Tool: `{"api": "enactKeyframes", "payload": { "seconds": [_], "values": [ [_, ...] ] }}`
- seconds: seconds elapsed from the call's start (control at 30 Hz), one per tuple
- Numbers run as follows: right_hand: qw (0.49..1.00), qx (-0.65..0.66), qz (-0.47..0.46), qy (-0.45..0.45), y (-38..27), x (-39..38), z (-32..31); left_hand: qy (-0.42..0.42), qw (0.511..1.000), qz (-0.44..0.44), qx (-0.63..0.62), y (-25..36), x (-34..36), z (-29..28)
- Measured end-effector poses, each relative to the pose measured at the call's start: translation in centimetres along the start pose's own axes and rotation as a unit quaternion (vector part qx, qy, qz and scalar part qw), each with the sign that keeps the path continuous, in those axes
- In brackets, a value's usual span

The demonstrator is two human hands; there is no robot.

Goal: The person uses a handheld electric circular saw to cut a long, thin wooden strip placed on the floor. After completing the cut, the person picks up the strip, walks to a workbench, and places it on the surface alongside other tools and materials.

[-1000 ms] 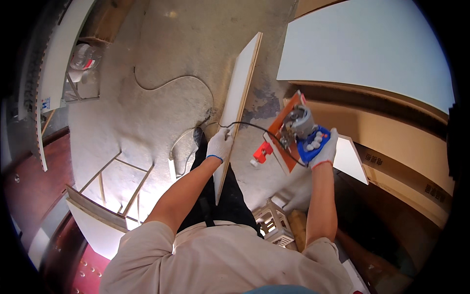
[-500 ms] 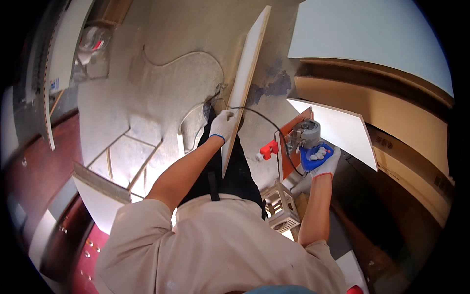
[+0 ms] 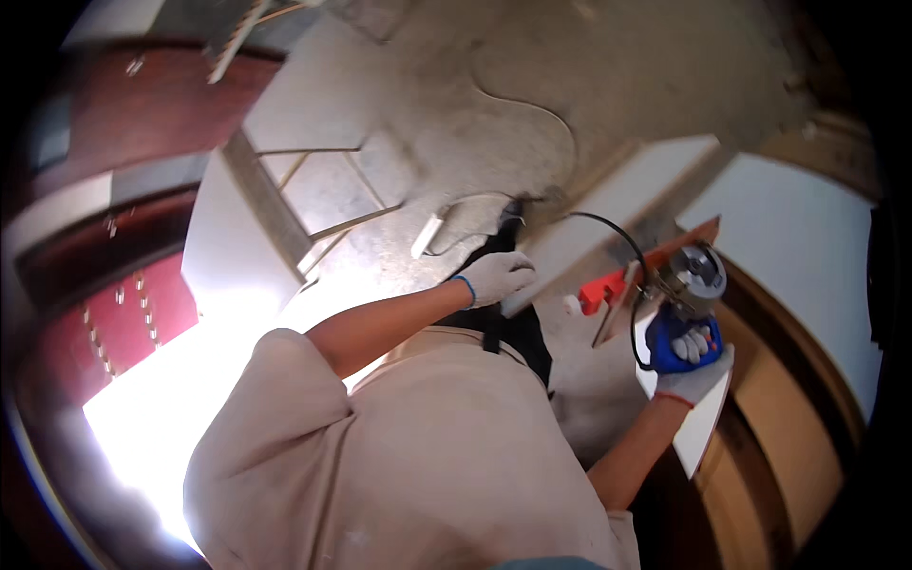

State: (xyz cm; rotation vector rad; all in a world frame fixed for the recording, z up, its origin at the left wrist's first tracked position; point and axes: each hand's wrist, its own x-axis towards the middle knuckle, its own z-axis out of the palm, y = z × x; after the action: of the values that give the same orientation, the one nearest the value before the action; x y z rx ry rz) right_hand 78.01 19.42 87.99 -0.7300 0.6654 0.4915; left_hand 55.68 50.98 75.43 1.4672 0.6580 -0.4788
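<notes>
Your right hand (image 3: pixel 705 372) wraps the blue handle (image 3: pixel 662 344) of the power tool (image 3: pixel 698 275), right of the white panel (image 3: pixel 622 207) — left hand (image 3: pixel 499 278) half-curled by its near end, can't tell if gripping — so a tugged black cord (image 3: pixel 616 224) could snag it.

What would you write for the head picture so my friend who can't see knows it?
A gloved right hand grips a blue-handled power tool; the gloved left hand is beside a long white board, though blur hides whether it touches. Below is concrete floor; brown cardboard is at the right.
</notes>
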Motion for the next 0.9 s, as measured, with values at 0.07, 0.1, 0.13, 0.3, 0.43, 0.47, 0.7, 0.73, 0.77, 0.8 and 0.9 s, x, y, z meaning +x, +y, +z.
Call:
{"api": "enactKeyframes", "payload": {
  "seconds": [0.07, 0.1, 0.13, 0.3, 0.43, 0.47, 0.7, 0.73, 0.77, 0.8, 0.9],
  "values": [
    [0.999, -0.03, -0.01, 0.01, 0.1, -1.8, 2.2, 0.087, 0.992, 0.077, 0.051, -0.5, -3.0, -0.3],
    [0.999, -0.024, 0.017, -0.013, 1.3, -4.0, 5.0, 0.107, 0.986, 0.111, 0.069, -0.5, -4.1, 0.0],
    [0.999, -0.03, 0.032, -0.024, 1.5, -5.5, 7.4, 0.138, 0.977, 0.142, 0.081, -1.1, -5.3, 0.0],
    [0.99, -0.115, 0.08, 0.01, 8.0, -7.7, 15.0, 0.086, 0.99, 0.068, -0.084, 8.3, -17.8, -0.4],
    [0.987, -0.107, 0.121, 0.011, 5.5, -1.7, 13.9, 0.139, 0.965, -0.022, -0.222, 13.4, -16.1, 5.0],
    [0.985, -0.117, 0.128, 0.014, 5.6, -1.9, 14.3, 0.112, 0.971, -0.025, -0.211, 14.1, -16.9, 5.1],
    [0.963, -0.198, 0.183, 0.018, 10.8, -5.6, 19.1, 0.287, 0.94, 0.168, -0.079, 14.3, -16.6, 7.3],
    [0.963, -0.196, 0.186, 0.021, 10.9, -5.9, 19.2, 0.308, 0.935, 0.175, -0.023, 16.6, -16.6, 7.7],
    [0.963, -0.193, 0.188, 0.025, 10.8, -5.8, 19.2, 0.326, 0.927, 0.181, 0.034, 18.5, -16.6, 8.0],
    [0.951, -0.247, 0.184, -0.013, 10.8, -5.6, 19.5, 0.309, 0.939, 0.152, 0.016, 19.8, -16.0, 7.7],
    [0.952, -0.245, 0.179, 0.033, 10.6, -6.3, 20.5, 0.312, 0.943, 0.088, 0.073, 20.1, -13.2, 7.1]
  ]
}}
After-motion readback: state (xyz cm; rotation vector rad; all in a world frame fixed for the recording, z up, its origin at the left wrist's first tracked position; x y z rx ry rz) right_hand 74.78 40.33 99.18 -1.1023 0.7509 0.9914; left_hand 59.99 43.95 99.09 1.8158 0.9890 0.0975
